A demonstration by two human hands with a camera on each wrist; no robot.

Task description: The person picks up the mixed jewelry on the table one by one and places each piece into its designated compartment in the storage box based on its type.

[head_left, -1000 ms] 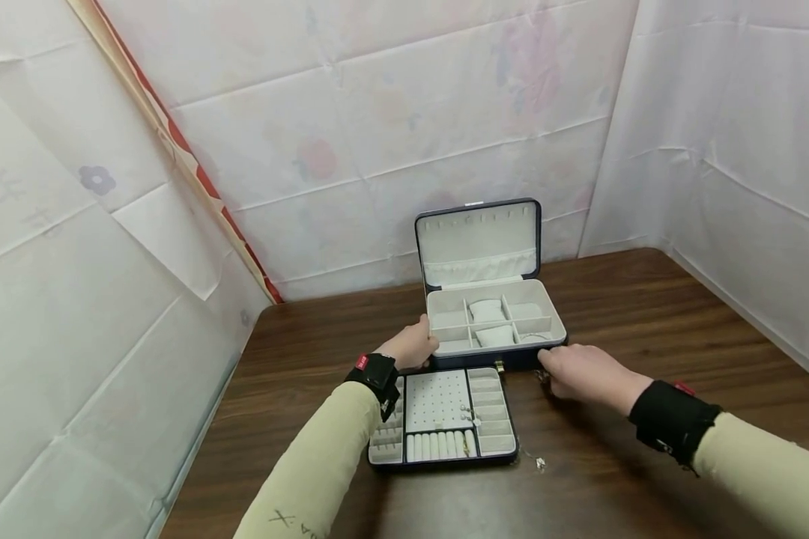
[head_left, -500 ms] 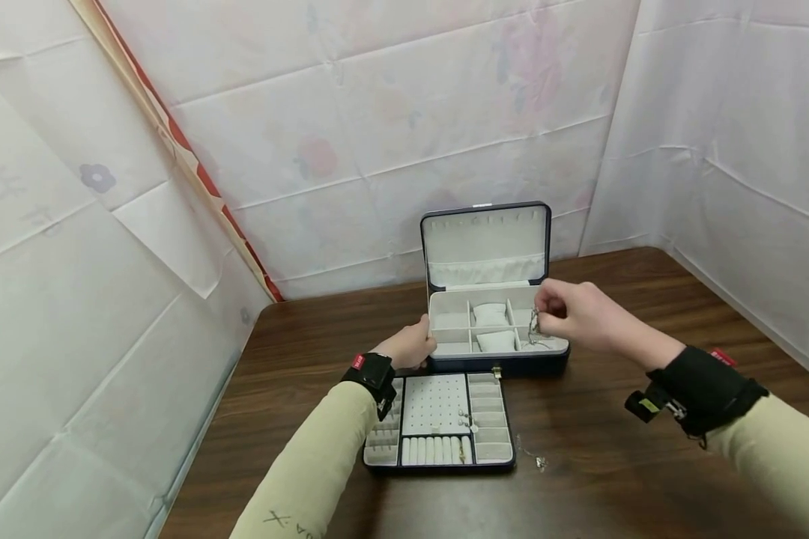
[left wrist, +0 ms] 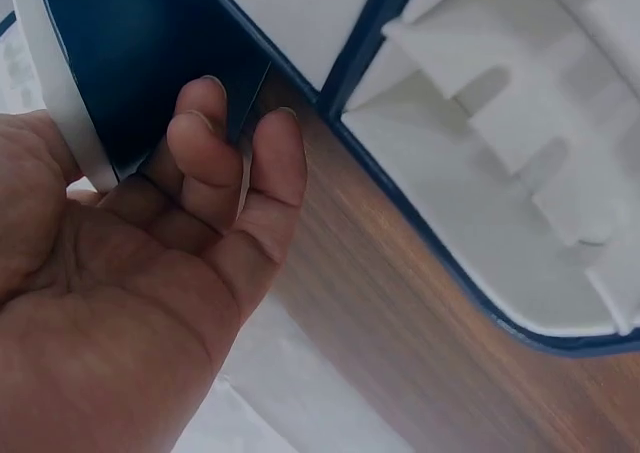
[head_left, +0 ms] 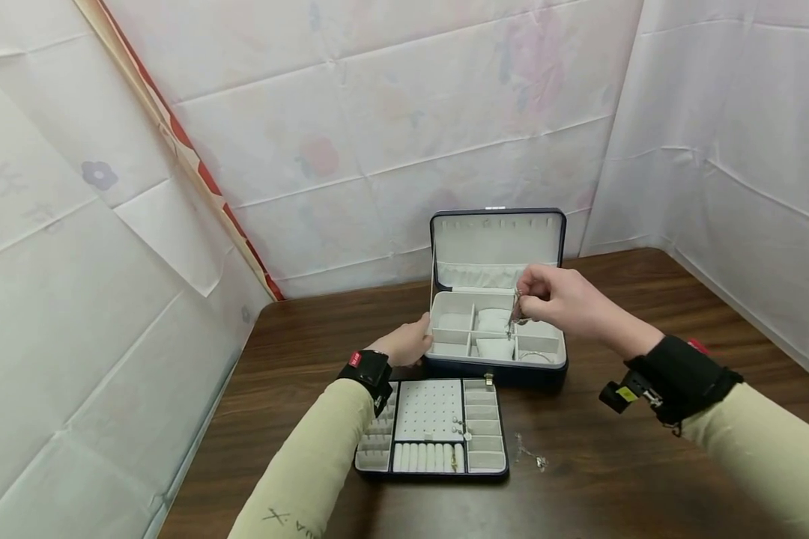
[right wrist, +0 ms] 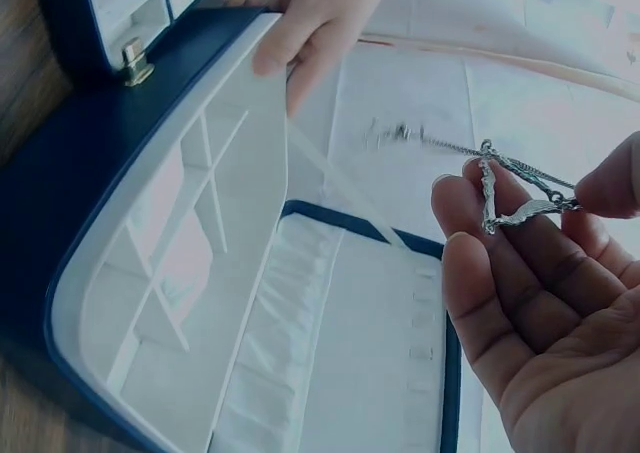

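Note:
A navy jewellery box [head_left: 499,372] stands with its lid [head_left: 499,236] raised. My left hand [head_left: 407,343] grips its front left corner; in the left wrist view the fingers curl beside the navy wall [left wrist: 130,43]. Over the right part of the box, my right hand [head_left: 573,303] pinches a silver chain bracelet [right wrist: 490,188], which dangles above the compartments. White cushions [head_left: 495,349] sit in the middle column. A thin bracelet [head_left: 535,356] lies in the front right compartment.
Before the box lies its lift-out tray [head_left: 434,477], with earrings [head_left: 457,427] and a gold ring [head_left: 454,462] in it. A fine silver chain [head_left: 539,462] lies on the wooden table [head_left: 613,486] to the tray's right. White sheeting [head_left: 391,135] hangs behind.
My right hand has picked up the bracelet from the table beside the box and carried it up and leftward over the compartments. The box has turned slightly, and the tray has slid nearer.

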